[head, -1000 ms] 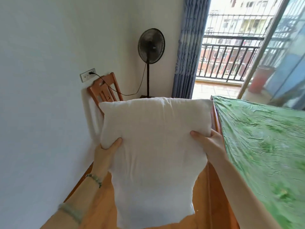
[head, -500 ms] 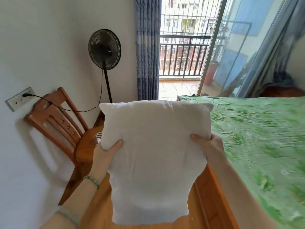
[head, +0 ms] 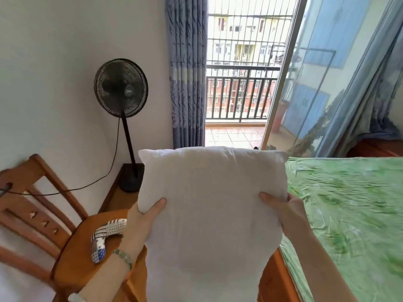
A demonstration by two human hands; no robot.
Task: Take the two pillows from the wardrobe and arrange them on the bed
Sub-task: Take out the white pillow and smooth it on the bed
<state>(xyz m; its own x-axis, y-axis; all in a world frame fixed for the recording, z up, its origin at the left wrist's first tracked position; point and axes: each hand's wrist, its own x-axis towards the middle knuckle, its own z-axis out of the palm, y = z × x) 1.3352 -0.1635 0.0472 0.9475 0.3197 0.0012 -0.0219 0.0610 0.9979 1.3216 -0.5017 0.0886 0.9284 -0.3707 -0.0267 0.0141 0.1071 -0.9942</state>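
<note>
I hold a white pillow (head: pixel 212 205) upright in front of me, its long side vertical. My left hand (head: pixel 142 216) grips its left edge, thumb across the front. On the other edge, my right hand (head: pixel 283 209) grips the same way. The bed (head: pixel 349 210), covered in a wrinkled green sheet, lies to the right, and the pillow hangs just left of its wooden side rail. No second pillow or wardrobe shows in the head view.
A wooden chair (head: pixel 43 216) stands against the left wall with a patterned cloth item (head: pixel 104 234) on its seat. A black standing fan (head: pixel 121 90) occupies the corner, its cord running left. Blue curtains (head: pixel 186 70) frame an open balcony door behind the pillow.
My view has turned to the right and come closer to the bed. The chair and fan have slid left in the picture. Both hands keep the same grip on the pillow.
</note>
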